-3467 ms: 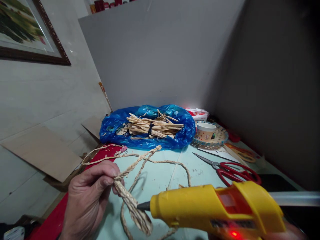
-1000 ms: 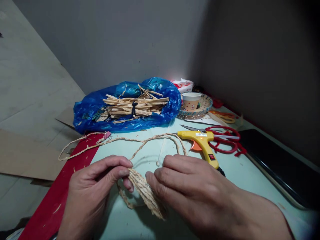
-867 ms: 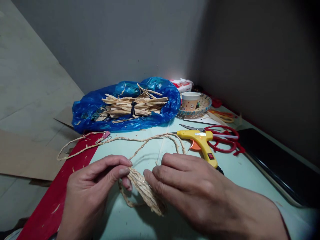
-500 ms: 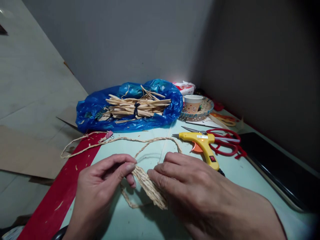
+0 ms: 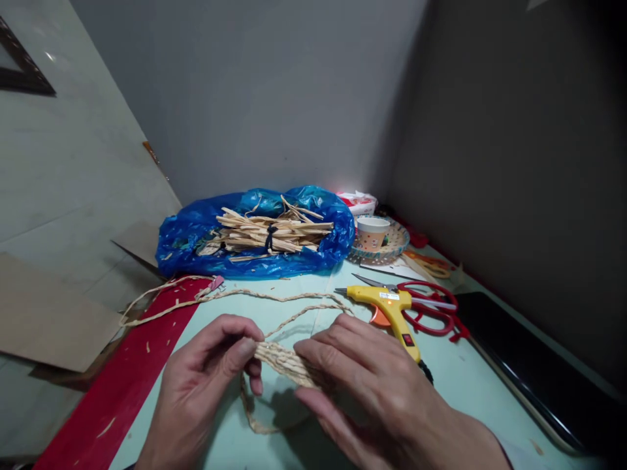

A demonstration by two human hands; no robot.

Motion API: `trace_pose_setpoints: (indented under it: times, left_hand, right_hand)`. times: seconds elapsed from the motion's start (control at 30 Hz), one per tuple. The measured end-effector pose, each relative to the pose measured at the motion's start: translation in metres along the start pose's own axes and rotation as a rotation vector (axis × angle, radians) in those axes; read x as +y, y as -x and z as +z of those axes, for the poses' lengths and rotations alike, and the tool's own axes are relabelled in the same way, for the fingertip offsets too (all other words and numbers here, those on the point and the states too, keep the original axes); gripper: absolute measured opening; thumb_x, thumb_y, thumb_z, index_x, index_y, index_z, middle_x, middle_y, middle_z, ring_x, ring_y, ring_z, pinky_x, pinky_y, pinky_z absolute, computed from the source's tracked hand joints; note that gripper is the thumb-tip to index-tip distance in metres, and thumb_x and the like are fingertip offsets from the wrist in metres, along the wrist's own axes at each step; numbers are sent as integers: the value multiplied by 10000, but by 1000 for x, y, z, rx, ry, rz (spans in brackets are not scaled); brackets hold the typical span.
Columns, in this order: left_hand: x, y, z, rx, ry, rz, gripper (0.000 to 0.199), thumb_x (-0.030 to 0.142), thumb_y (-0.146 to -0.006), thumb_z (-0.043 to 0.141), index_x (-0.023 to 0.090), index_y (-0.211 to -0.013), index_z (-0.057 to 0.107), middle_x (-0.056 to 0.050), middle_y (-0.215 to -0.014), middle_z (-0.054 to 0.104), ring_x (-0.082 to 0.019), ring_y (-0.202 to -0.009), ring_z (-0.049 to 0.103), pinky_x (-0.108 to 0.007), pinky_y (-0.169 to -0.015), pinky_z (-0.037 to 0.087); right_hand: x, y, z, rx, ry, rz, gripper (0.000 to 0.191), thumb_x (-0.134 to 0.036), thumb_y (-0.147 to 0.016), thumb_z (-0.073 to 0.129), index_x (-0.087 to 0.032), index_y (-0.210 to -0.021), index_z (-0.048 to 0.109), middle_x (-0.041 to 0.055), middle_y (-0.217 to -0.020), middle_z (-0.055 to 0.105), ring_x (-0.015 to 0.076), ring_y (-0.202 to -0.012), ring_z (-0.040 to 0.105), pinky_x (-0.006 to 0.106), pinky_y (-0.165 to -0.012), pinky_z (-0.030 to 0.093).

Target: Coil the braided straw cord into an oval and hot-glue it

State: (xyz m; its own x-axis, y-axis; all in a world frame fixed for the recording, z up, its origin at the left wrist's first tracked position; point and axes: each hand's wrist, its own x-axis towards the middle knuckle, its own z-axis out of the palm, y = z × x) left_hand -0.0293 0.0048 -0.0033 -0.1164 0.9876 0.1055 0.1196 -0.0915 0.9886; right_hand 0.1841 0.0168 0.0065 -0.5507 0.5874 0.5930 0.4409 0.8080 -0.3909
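Pinching the braided bundle [image 5: 285,363] with our left hand [image 5: 203,382] and grasping its other end with our right hand [image 5: 379,382] above the worktop [image 5: 473,391], we could splay its strands by pressing unevenly, or nudge the glue gun [image 5: 375,296] by tugging the trailing cord [image 5: 264,296].

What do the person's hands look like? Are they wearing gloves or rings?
No gloves: the left hand and right hand are both bare. I can't see any rings. A bit of pale sleeve with a dark edge shows at the right wrist. The left sleeve is too hidden to tell.
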Motion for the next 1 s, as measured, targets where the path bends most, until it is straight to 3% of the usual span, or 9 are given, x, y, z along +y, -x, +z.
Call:
trace_pose_setpoints:
  times: [0.17, 0.3, 0.47, 0.57, 0.67, 0.77, 0.83, 0.9, 1.0]
  left_hand:
    - [3, 5, 3, 17, 189, 26, 124, 406, -847, 706, 294, -857, 761, 15, -791, 672, -136, -586, 635, -228, -573, 542]
    - [-4, -2, -14, -168, 296, -2, 404, 621, -772, 680, 309, -999, 803, -89, -1061, 737, -277, -760, 720, -365, -646, 619]
    - [-4, -3, -21, -44, -27, -50, 594, 611, -824, 621, 451, -1392, 554, -21, -1139, 758, -270, -880, 748, -319, -728, 606]
    - [0, 2, -8, 64, -391, 143, 397, 538, -893, 561, 386, -1227, 711, -11, -1147, 775, -276, -1095, 687, -331, -953, 518]
    - [-1, 1, -1, 69, -645, 335, 358, 478, -948, 483, 337, -1100, 774, -56, -1067, 771, -301, -1048, 667, -452, -1016, 450]
    - [-6, -4, -7, 111, -839, 402, 440, 487, -943, 483, 299, -1297, 664, -133, -1221, 646, -350, -1085, 613, -524, -899, 494]
    - [-8, -5, -13, 188, -880, 503, 526, 469, -919, 543, 290, -1413, 543, -154, -1386, 517, -378, -1227, 535, -550, -979, 448]
    - [-8, -4, -15, 131, -835, 638, 559, 390, -892, 626, 312, -1430, 496, -121, -1426, 490, -349, -1299, 497, -473, -1061, 407]
    - [-5, 2, -12, -101, -740, 733, 518, 200, -853, 693, 349, -1327, 550, -53, -1219, 638, -248, -1122, 628, -291, -938, 494]
  right_hand:
    - [4, -2, -4, 35, -120, -28, 149, -154, -922, 620, -141, -1065, 659, 60, -871, 683, 202, -800, 586, 320, -745, 499]
    - [15, -9, -4, 50, -139, 28, 99, -143, -917, 630, -165, -1010, 656, 61, -891, 691, 198, -815, 604, 318, -747, 501]
    - [25, -10, 2, 47, -128, -4, 143, -154, -942, 599, -175, -1076, 644, 71, -906, 695, 199, -808, 603, 319, -713, 492]
    - [26, -9, 5, -12, -94, -6, 153, -133, -947, 578, -168, -1084, 637, 75, -916, 682, 199, -823, 585, 319, -729, 486]
    - [25, -9, 6, -112, -71, -21, 125, -149, -966, 544, -156, -1047, 638, 73, -890, 659, 193, -803, 556, 313, -723, 474]
    - [24, -9, 5, -155, -70, -33, 124, -171, -979, 520, -147, -1014, 636, 74, -881, 644, 191, -808, 542, 310, -727, 469]
    - [23, -10, 3, -143, -75, -35, 135, -171, -979, 525, -144, -1052, 635, 80, -902, 649, 194, -823, 547, 314, -736, 473]
    - [21, -11, 1, -121, -84, -60, 153, -159, -973, 540, -137, -1095, 630, 82, -906, 659, 193, -815, 552, 325, -761, 483]
    - [15, -10, -3, -92, -86, -87, 162, -129, -959, 557, -117, -1103, 631, 89, -915, 674, 195, -823, 572, 327, -792, 502]
